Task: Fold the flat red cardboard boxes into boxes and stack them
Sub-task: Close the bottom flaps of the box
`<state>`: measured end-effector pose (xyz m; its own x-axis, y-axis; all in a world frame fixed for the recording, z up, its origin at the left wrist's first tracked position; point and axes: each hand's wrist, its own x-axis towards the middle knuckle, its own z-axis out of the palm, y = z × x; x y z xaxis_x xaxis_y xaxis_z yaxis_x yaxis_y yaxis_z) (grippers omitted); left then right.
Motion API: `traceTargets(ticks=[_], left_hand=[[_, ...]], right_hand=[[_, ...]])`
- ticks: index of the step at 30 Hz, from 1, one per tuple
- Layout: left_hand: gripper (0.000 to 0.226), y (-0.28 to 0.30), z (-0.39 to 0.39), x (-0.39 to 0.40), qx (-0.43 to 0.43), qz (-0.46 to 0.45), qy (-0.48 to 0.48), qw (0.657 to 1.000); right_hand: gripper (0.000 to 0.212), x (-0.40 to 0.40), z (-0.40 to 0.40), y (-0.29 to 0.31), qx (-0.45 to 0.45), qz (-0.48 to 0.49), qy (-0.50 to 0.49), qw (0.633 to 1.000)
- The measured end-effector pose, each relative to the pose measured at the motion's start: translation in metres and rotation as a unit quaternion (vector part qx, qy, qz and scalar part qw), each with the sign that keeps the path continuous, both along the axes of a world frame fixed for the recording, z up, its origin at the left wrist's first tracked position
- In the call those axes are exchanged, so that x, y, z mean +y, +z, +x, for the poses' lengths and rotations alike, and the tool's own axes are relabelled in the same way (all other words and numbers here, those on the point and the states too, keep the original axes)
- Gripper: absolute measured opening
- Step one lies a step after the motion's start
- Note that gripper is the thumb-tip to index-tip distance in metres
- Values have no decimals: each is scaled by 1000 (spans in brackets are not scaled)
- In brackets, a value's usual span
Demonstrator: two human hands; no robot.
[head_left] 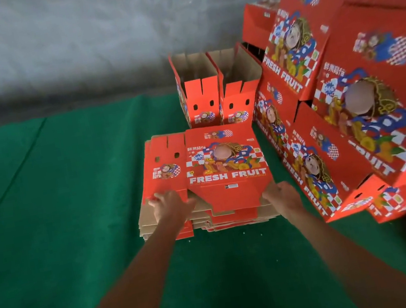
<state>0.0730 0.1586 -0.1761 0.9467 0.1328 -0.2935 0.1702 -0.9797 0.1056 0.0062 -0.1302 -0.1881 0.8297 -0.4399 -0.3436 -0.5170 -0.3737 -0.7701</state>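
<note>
Reaching forward over a green felt-like floor covering (69,204), both bare arms stretch to a low pile of flat red-printed brown cardboard box blanks (207,218), which serves as the landmark for everything else. The topmost flat red cardboard box (207,169), printed with "FRESH FRUIT" and a checkered cartoon design, lies face up on that pile. The left hand (170,208) rests on the pile's near left corner, fingers spread over the red edge of the top blank and the brown cardboard just beneath; whether it has actually pinched the sheet cannot be told. The right hand (282,196) is at the pile's near right corner, its fingers curled against the edge of the top blank's bottom flap, though a firm grip cannot be confirmed either.

Just behind the pile, two opened-up red cardboard boxes (215,89) stand upright side by side, touching each other, their brown insides showing and their slotted top flaps raised. To the right of the pile, close beside it, rises a tall stack of folded red fruit boxes (350,106), tilted in view and partly blurred. Beyond the pile, past the green covering's far edge, runs a grey concrete wall (67,36).
</note>
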Motion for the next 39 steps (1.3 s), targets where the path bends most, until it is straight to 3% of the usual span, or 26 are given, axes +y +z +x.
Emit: traceTargets(ticks=[3, 6, 10, 13, 17, 21, 26, 33, 37, 39], left_hand=[[54, 22, 0, -4, -77, -106, 12, 991], [36, 58, -9, -6, -132, -140, 4, 981], [37, 106, -31, 8, -179, -116, 65, 975], [39, 149, -51, 16, -230, -167, 94, 954], [46, 210, -90, 11, -346, -235, 120, 900], [55, 256, -120, 11, -381, -270, 149, 872], [43, 259, -154, 16, -354, -330, 176, 857], [30, 185, -184, 19, -258, -436, 275, 817], [33, 145, -191, 12, -196, -382, 275, 860], [30, 136, -194, 8, -205, -391, 283, 851]], right_hand=[[45, -2, -1, 20, -85, 72, -32, 993], [31, -2, -6, 47, -181, 82, -54, 979], [34, -3, -23, 82, -288, 23, -20, 957], [35, -18, -38, 116, -339, 3, 27, 941], [13, -41, -58, 170, -411, 11, -23, 911], [29, -50, -85, 223, -478, -45, -54, 875], [25, -60, -119, 250, -405, -117, 43, 906], [26, -75, -156, 205, -257, -116, 108, 953], [26, -79, -176, 173, -234, -64, 89, 966], [27, -86, -180, 163, -229, -13, 65, 971]])
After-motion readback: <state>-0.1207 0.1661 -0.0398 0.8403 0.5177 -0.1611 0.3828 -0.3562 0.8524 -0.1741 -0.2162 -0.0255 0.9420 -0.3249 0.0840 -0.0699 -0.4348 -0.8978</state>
